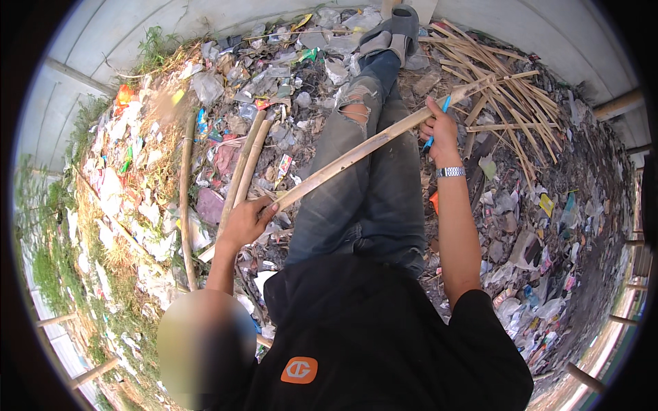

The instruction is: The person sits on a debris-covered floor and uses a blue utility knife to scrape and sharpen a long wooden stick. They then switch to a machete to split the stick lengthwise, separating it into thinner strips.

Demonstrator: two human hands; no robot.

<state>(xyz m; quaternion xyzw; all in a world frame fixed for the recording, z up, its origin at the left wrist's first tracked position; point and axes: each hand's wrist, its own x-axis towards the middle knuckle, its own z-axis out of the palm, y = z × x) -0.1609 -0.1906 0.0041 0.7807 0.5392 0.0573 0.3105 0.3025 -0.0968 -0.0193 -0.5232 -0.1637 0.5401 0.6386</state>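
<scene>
Item: long split bamboo strip (370, 145), pale tan, lying diagonally across the person's lap from lower left to upper right, over the legs in torn blue jeans (363, 185).

Left hand (247, 220): fingers curled and pressed together around the lower end of the strip; thumb side toward the strip. Grip closed.

Right hand (441, 130): fingers folded around the upper part of the strip, also pinching a thin blue-handled tool (439, 123) against it; the tool's working end is hidden behind the hand. A metal-band wristwatch (450, 172) sits on this wrist.

Surroundings:
- Pile of split bamboo sticks (510, 96), upper right, just beyond the far tip of the held strip, lying fanned on the ground.
- Two thicker bamboo poles (243, 168), side by side, left of the legs, near the left hand.
- One slender darker pole (185, 198), further left, apart from the pair.
- Grey sandals (394, 31) on the feet, at the top of the view.
- Litter-covered ground (137, 171): plastic wrappers, bags and dry leaves all around.
- Grass (154, 44) at the upper left edge.
- Black shirt (384, 342) with an orange patch, lower centre.
</scene>
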